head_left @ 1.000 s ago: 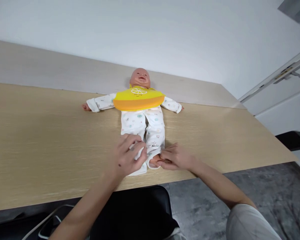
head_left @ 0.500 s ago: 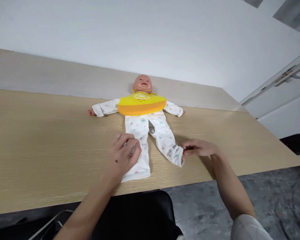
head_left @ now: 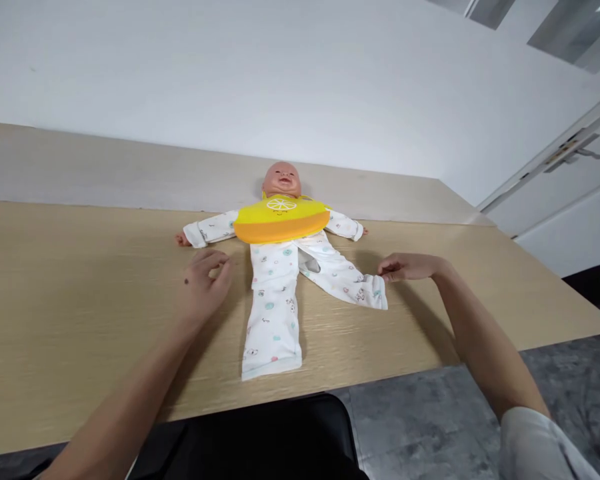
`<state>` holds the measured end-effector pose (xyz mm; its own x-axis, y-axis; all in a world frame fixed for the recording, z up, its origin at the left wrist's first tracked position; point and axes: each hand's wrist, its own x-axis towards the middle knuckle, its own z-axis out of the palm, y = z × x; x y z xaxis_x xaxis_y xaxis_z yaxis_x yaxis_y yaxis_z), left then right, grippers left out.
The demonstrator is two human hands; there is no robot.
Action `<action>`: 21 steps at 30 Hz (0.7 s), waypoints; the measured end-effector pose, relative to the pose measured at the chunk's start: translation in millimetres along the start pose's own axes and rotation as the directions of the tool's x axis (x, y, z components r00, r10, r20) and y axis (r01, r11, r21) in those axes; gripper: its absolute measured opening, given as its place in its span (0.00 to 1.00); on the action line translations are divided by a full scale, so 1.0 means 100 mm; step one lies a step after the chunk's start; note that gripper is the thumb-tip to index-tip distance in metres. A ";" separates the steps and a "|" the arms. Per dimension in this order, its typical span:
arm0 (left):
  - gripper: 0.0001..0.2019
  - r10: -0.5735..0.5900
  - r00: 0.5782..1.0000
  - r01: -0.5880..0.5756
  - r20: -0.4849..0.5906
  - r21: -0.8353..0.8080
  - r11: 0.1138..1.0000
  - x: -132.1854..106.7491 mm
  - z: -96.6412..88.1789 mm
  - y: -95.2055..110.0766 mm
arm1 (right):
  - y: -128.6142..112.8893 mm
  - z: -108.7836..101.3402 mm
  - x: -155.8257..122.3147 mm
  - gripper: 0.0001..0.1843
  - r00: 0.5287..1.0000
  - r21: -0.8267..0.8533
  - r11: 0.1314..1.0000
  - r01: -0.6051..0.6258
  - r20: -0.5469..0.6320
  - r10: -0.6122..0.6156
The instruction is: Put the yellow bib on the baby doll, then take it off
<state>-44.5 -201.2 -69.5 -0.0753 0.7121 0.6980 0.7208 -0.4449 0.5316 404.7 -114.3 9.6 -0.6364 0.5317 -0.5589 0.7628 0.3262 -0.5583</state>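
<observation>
Looking down across a light wood-grain worktop [head_left: 90, 320], the view takes in a white wall [head_left: 230, 87] behind it, a pale raised ledge [head_left: 130, 173] along its far edge, a white cabinet door [head_left: 555, 207] with a metal handle [head_left: 573, 157] off to the right, a mottled grey floor [head_left: 430, 413] below, and a black chair back [head_left: 260, 440] at the near edge. A baby doll [head_left: 280, 180] lies on its back in the middle of the worktop, its head toward the ledge and its arms spread wide. It wears a white printed sleeper [head_left: 273, 313], with one leg running straight toward the person and the other splayed out to the right. A yellow and orange silicone bib [head_left: 280, 223] with a citrus-slice motif covers the chest. The left hand [head_left: 205, 287] hovers over the worktop just beside the straight leg, its fingers [head_left: 220, 263] curled loosely in toward the thumb, holding nothing visible. The right hand [head_left: 410, 267] reaches the cuff [head_left: 375, 293] of the splayed leg, fingertips [head_left: 386, 270] closed together on its upper corner and touching the cloth, though whether they actually grip it cannot be told.
</observation>
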 end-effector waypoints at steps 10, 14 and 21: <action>0.12 -0.076 0.975 0.070 0.207 0.036 0.997 -0.01 -0.03 -0.27 | -0.28 0.44 -0.15 0.27 0.994 -0.012 0.997 0.071 -0.080 -0.072; 0.13 -0.122 0.966 0.116 0.230 0.038 0.992 -0.04 -0.03 -0.22 | -0.26 0.66 -0.17 0.29 0.982 0.072 0.996 0.058 -0.185 -0.044; 0.14 -0.216 0.939 0.224 0.267 -0.001 0.975 -0.09 -0.02 -0.18 | 0.02 0.70 0.00 0.36 0.919 0.253 0.955 0.154 -0.392 -0.044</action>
<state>-58.6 -200.5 -84.4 -0.0424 0.9100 0.4125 0.6851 -0.2741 0.6749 398.2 -168.3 -33.8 -0.5738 0.7804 -0.2485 0.6016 0.1957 -0.7745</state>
